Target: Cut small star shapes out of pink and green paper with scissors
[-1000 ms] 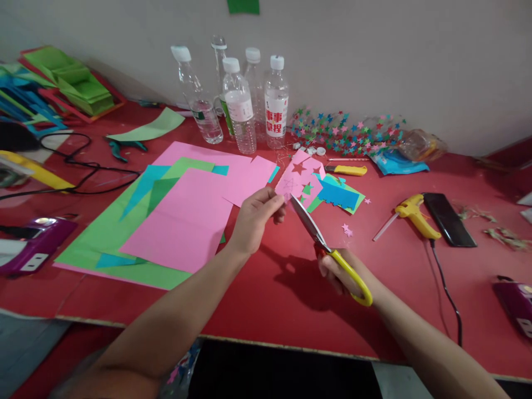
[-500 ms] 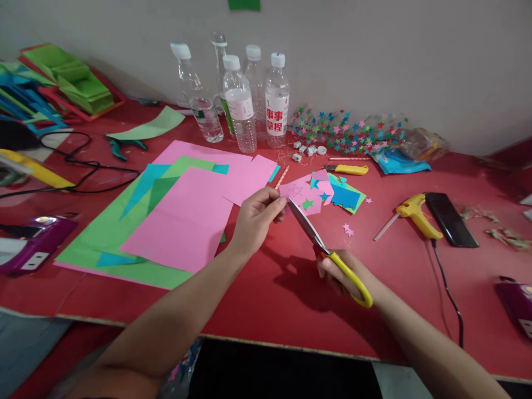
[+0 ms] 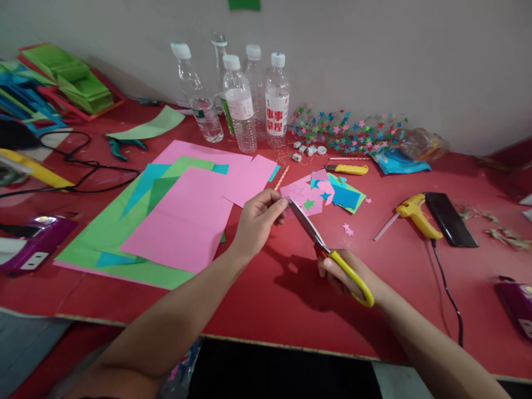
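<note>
My left hand [image 3: 261, 216] is closed in a pinch at the left edge of a pink paper piece [image 3: 293, 204] with a star drawn on it. Its fingertips hide the exact hold. Yellow-handled scissors [image 3: 310, 224] are gripped in my right hand [image 3: 343, 272], their blades pointing up and left. The blade tips meet the fingertips of my left hand. A green paper star [image 3: 308, 204] lies on the pink piece. Blue and green paper scraps [image 3: 346, 196] lie just to its right, and small pink stars [image 3: 348, 229] rest nearer me.
Stacked coloured sheets [image 3: 178, 221] cover the left middle of the red table [image 3: 257, 310]. Plastic bottles [image 3: 241, 113] stand along the wall. A glue gun [image 3: 419, 216], a phone [image 3: 451, 220] and a yellow cutter [image 3: 352, 169] lie to the right. Pliers [image 3: 123, 147] and black cable are left.
My hands and the scissors have shifted very slightly right. The pink piece and its green star have moved a little right too.
</note>
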`<act>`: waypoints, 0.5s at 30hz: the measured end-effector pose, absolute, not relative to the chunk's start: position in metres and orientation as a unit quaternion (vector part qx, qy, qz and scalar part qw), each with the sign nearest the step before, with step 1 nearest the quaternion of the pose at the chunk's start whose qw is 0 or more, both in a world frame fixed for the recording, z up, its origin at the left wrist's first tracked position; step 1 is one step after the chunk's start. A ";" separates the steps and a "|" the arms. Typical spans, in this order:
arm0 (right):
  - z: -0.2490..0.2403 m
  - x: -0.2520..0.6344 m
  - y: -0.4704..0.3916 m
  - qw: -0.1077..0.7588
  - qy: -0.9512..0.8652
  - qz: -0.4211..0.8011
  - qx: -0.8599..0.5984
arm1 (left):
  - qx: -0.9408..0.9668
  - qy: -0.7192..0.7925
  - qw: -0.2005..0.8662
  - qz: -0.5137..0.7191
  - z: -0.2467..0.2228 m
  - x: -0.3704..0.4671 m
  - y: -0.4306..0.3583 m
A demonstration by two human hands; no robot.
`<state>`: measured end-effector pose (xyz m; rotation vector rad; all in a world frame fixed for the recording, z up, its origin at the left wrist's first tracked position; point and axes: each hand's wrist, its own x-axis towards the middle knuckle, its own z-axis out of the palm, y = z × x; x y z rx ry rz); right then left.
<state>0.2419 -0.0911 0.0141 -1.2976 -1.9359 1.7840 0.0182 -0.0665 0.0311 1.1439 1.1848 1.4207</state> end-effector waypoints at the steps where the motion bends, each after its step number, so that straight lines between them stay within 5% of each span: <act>1: 0.016 0.241 -0.091 0.101 -0.658 0.602 -0.441 | 0.462 0.481 0.469 0.578 0.031 0.018 -0.066; 15: 0.013 0.242 -0.090 0.099 -0.647 0.601 -0.460 | 0.468 0.496 0.454 0.573 0.032 0.018 -0.067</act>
